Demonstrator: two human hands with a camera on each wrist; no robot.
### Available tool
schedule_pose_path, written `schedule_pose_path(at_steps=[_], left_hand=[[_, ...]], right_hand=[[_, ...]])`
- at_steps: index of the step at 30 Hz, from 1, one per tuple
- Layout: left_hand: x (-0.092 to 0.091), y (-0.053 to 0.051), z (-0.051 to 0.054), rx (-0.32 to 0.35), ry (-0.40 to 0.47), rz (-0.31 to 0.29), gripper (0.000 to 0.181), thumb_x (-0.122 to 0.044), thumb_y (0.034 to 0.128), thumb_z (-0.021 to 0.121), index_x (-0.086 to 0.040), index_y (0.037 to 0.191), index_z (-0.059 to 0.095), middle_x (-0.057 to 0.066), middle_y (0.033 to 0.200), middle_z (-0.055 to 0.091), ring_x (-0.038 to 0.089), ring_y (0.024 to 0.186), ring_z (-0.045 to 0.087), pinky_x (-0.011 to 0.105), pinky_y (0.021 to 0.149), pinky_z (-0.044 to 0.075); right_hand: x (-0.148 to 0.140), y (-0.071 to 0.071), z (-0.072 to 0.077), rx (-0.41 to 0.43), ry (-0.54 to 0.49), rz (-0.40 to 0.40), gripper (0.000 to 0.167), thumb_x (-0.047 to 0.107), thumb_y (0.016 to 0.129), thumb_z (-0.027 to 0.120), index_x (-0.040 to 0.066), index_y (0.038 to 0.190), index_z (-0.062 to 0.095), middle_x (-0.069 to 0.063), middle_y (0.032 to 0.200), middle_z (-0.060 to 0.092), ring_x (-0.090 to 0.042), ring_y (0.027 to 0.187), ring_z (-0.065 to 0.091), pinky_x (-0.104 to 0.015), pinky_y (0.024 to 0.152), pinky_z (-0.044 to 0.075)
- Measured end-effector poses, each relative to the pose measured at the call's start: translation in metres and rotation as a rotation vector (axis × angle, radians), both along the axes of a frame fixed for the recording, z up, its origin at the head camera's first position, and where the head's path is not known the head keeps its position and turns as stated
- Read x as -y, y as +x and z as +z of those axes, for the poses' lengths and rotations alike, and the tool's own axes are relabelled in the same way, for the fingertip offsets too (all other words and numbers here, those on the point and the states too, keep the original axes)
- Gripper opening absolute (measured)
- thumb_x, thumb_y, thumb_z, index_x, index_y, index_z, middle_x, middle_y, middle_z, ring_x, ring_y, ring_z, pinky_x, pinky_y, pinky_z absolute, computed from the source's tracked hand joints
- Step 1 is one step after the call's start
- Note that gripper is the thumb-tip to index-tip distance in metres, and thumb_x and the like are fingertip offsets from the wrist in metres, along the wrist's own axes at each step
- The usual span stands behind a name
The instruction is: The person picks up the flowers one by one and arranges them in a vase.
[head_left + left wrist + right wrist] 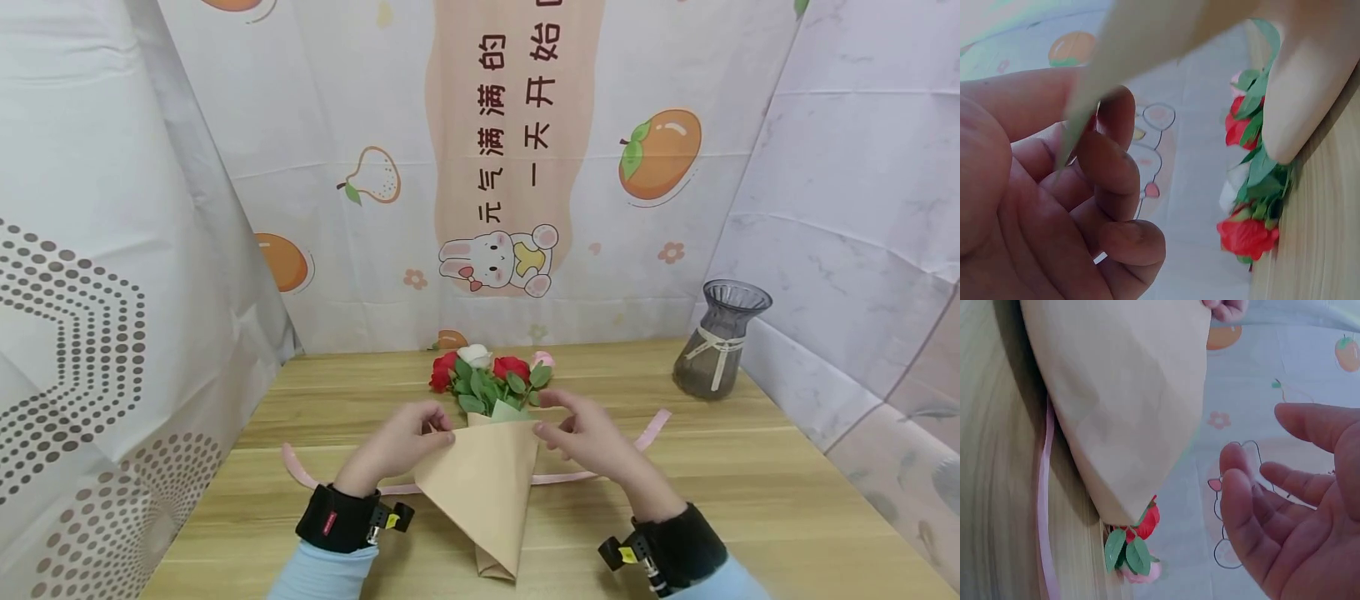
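"Who has the paper (483,475)?"
"The left hand (408,437) pinches its edge. The right hand (588,429) is just beside, loose, holding nothing."
"Where does the paper lie?"
"On the table (420,571), over the pink ribbon (558,479), with flowers (487,383) poking out its far end."
"And back right?"
"A vase (705,367)."

The right grip (1291,506), loosely curled, is apart from tan paper (1122,406) around flowers (1149,522).

Flwrs (490,385) in wrap (483,475), vase (707,371) bk R
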State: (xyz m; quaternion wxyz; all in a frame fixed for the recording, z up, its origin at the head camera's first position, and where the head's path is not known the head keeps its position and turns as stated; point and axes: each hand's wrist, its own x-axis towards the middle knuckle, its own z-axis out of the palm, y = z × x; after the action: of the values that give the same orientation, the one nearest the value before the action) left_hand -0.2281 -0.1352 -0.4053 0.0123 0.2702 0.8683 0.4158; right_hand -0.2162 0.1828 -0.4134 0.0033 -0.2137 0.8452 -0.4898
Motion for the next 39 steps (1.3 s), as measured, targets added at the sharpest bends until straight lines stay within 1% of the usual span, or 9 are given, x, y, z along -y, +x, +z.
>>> schedule_pose_path(at_steps=[6,14,16,20,22,26,32,37,39], left_hand=[[-0.014,0.002,-0.003,-0.025,0.001,-0.028,0.008,-0.011,0.0943,0.071,-0.013,0.089,0.066,-0.006,0.084,0.062,0.012,0.074,0.055,0.029,0.067,0.046],[-0.028,0.005,-0.008,-0.040,0.000,-0.053,0.012,-0.008,0.0924,0.070,-0.017,0.086,0.064,-0.007,0.081,0.061,0.013,0.065,0.055,0.029,0.064,0.048],[-0.031,0.006,-0.009,-0.030,-0.016,-0.058,0.012,-0.009,0.0933,0.070,-0.018,0.087,0.064,-0.007,0.078,0.060,0.012,0.063,0.054,0.028,0.062,0.047],[-0.037,0.008,-0.010,-0.010,-0.034,-0.077,0.011,-0.011,0.0947,0.069,-0.018,0.088,0.063,-0.007,0.075,0.058,0.011,0.061,0.053,0.026,0.059,0.045],[-0.041,0.009,-0.011,-0.009,-0.038,-0.085,0.011,-0.011,0.0948,0.069,-0.018,0.089,0.063,-0.007,0.075,0.058,0.010,0.062,0.053,0.026,0.059,0.045],[-0.045,0.009,-0.013,-0.012,-0.039,-0.094,0.012,-0.009,0.0941,0.070,-0.017,0.088,0.063,-0.007,0.075,0.057,0.011,0.064,0.054,0.026,0.059,0.046],[-0.045,0.009,-0.014,-0.007,-0.013,-0.100,0.010,-0.015,0.0977,0.067,-0.018,0.089,0.064,-0.008,0.078,0.059,0.013,0.065,0.055,0.026,0.060,0.046],[-0.040,0.007,-0.010,0.015,0.063,-0.086,0.027,-0.030,0.1089,0.050,-0.016,0.091,0.066,-0.006,0.071,0.051,0.009,0.062,0.047,0.025,0.060,0.041],[-0.037,0.007,-0.009,0.043,0.085,-0.075,0.037,-0.035,0.1112,0.042,-0.014,0.091,0.065,-0.004,0.072,0.053,0.009,0.060,0.046,0.026,0.059,0.040]], right_hand=[[0.011,0.005,-0.001,-0.029,0.016,0.056,0.043,0.025,0.099,0.070,0.009,0.138,0.059,-0.013,0.127,0.064,-0.017,0.069,0.067,-0.033,0.054,0.054],[0.022,0.006,-0.006,0.018,0.040,0.099,0.044,0.026,0.098,0.071,0.011,0.137,0.059,-0.005,0.082,0.069,-0.028,0.072,0.068,-0.029,0.050,0.049],[0.024,0.006,-0.008,0.020,0.045,0.102,0.043,0.025,0.097,0.072,0.011,0.136,0.061,-0.004,0.086,0.070,-0.027,0.072,0.068,-0.029,0.050,0.050],[0.025,0.005,-0.009,-0.002,0.053,0.112,0.039,0.025,0.097,0.071,0.008,0.131,0.065,-0.005,0.108,0.070,-0.019,0.068,0.066,-0.029,0.050,0.051],[0.026,0.005,-0.010,-0.014,0.062,0.119,0.035,0.025,0.098,0.070,0.007,0.128,0.067,-0.004,0.111,0.069,-0.015,0.065,0.064,-0.029,0.049,0.050],[0.027,0.004,-0.012,-0.037,0.079,0.121,0.028,0.022,0.098,0.069,0.007,0.122,0.070,-0.002,0.104,0.069,-0.011,0.059,0.057,-0.027,0.049,0.048],[0.025,0.003,-0.013,-0.019,0.058,0.109,0.025,0.022,0.098,0.069,0.007,0.119,0.071,-0.003,0.101,0.068,-0.011,0.062,0.056,-0.028,0.053,0.050],[0.016,0.000,-0.010,0.031,-0.009,0.130,0.017,0.021,0.099,0.068,0.009,0.111,0.072,-0.005,0.085,0.066,-0.020,0.062,0.060,-0.034,0.053,0.054],[0.011,-0.002,-0.008,0.028,-0.031,0.143,0.014,0.021,0.100,0.067,0.010,0.106,0.073,-0.006,0.077,0.064,-0.023,0.061,0.060,-0.036,0.054,0.055]])
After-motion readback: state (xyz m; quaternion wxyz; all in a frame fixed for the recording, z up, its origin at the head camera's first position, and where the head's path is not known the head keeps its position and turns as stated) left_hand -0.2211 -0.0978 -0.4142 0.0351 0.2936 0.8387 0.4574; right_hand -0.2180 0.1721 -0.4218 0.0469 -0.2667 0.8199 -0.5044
